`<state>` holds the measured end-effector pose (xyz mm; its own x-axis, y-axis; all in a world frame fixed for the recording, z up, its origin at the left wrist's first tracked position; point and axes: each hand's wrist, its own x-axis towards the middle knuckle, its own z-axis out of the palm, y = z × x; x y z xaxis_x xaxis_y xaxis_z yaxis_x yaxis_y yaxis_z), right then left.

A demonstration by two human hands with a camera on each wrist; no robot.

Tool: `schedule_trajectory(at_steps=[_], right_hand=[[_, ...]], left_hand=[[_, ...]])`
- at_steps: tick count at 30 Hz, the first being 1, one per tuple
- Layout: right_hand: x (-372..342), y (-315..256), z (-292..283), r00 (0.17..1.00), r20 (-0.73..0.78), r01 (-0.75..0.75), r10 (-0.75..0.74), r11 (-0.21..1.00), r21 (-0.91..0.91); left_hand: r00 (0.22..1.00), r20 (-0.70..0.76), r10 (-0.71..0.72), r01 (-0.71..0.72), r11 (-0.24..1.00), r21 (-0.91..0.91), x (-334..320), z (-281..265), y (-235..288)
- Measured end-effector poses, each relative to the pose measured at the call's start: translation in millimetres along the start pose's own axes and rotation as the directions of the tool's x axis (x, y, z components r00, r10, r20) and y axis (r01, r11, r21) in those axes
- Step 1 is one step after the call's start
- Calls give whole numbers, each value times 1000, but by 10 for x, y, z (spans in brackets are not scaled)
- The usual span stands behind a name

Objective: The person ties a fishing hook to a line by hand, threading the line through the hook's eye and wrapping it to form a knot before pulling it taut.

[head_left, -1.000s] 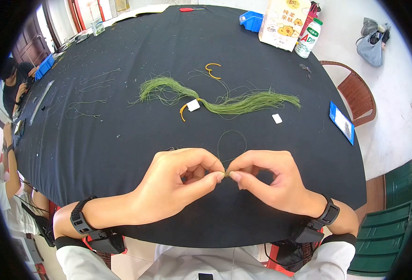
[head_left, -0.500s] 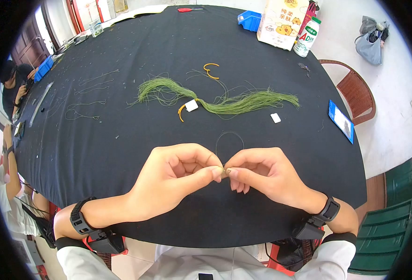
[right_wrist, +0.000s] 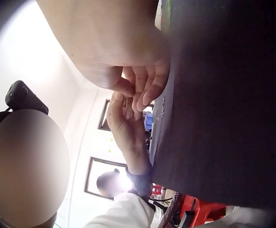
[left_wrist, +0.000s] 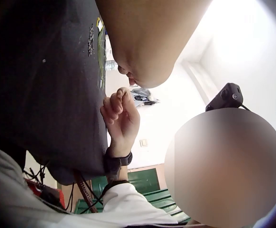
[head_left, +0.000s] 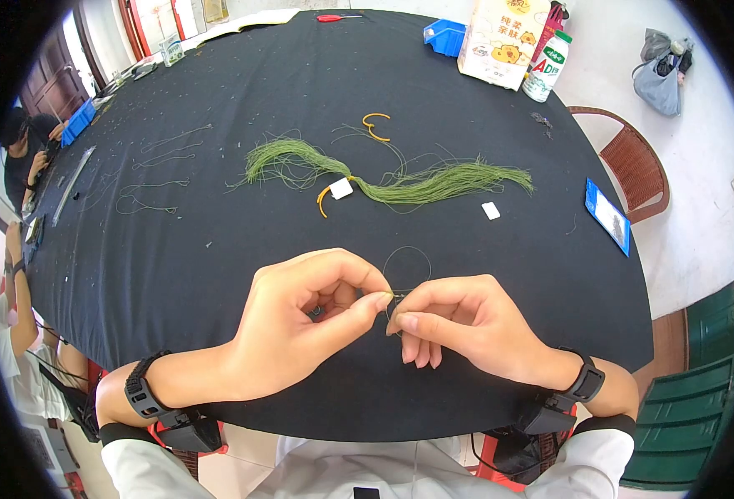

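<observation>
A thin green cord point(head_left: 409, 247) forms a round loop standing up just beyond my fingertips in the head view. My left hand point(head_left: 300, 312) pinches it between thumb and index finger, where the loop's strands meet. Close beside it, my right hand point(head_left: 475, 324) pinches a strand lower down with thumb and index finger, its other fingers loosely bent. Both hands are over the near part of the black-covered table. In the wrist views the hands appear near each other, but the cord does not show.
A bundle of green cords point(head_left: 450, 180) lies beyond my hands, tied in the middle, with white tags point(head_left: 490, 210) and orange rings point(head_left: 375, 126) near it. Loose cords point(head_left: 151, 208) lie left. A blue packet point(head_left: 608, 218), bottle point(head_left: 548, 68) and blue bin point(head_left: 445, 37) are rightward. Another person sits far left.
The hands were fingertip to fingertip at one spot on the cord. Now the right fingertips have drawn slightly down and away, with strand showing between the hands; the left hand shifted slightly up and left.
</observation>
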<state>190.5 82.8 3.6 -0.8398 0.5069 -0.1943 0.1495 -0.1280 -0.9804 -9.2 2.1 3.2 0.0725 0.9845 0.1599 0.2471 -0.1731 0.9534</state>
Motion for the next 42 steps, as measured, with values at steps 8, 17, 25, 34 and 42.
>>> schedule_trajectory(at_steps=[8, 17, 25, 34, 42], right_hand=[[-17, -19, 24, 1000, -11, -12, 12, 1000, 2], [-39, -2, 105, 970, -186, 133, -159, 981, -144], [-14, 46, 91, 911, -189, 300, -366, 904, -305], [3, 73, 76, 883, -180, 347, -434, 861, -371], [6, 66, 69, 869, -167, 361, -465, 828, -429]], left_hand=[[997, -9, 78, -77, 990, 120, 1, -6, -20], [985, 6, 174, -171, 965, 199, 1, -3, -21], [990, 21, 139, -141, 979, 149, 2, 0, -41], [995, 9, 103, -103, 985, 135, -1, 3, -35], [996, 15, 85, -86, 989, 120, 1, 0, -26]])
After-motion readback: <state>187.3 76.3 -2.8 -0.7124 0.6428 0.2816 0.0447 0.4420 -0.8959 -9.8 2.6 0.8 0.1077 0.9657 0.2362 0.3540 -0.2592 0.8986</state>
